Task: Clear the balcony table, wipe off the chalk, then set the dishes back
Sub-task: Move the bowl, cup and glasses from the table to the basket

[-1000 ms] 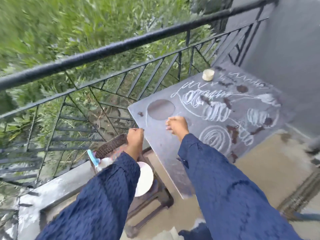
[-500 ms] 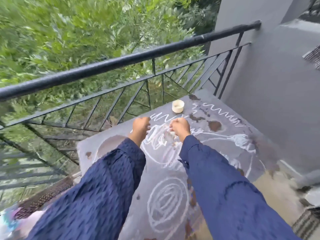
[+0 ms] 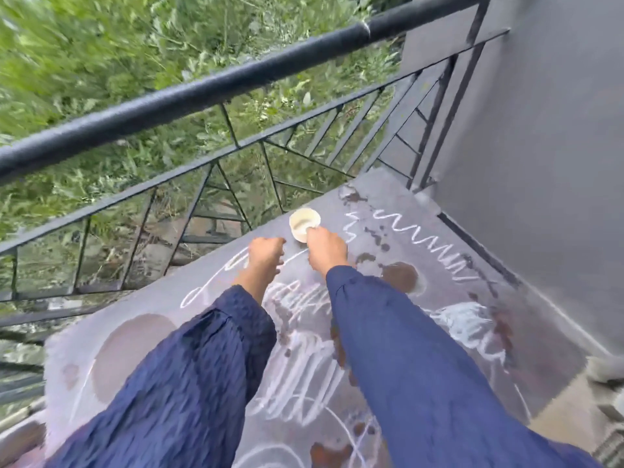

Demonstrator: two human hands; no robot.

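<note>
A grey balcony table (image 3: 439, 251) carries white chalk scribbles (image 3: 297, 373) and brown wet stains. A small cream cup (image 3: 303, 220) stands near the table's far edge by the railing. My right hand (image 3: 327, 249) reaches to the cup and its fingers close on the near rim. My left hand (image 3: 265, 256) hovers just left of it, fingers curled into a fist with nothing seen in it. Both arms wear dark blue sleeves.
A black metal railing (image 3: 209, 96) runs along the far side, with green foliage beyond. A grey wall (image 3: 540, 163) stands at the right. A round bare patch (image 3: 128, 352) marks the table's near left. The balcony floor shows at the lower right.
Both hands have moved forward across the table from the near left corner toward the far edge. The right hand has reached the cup and taken hold of its rim.
</note>
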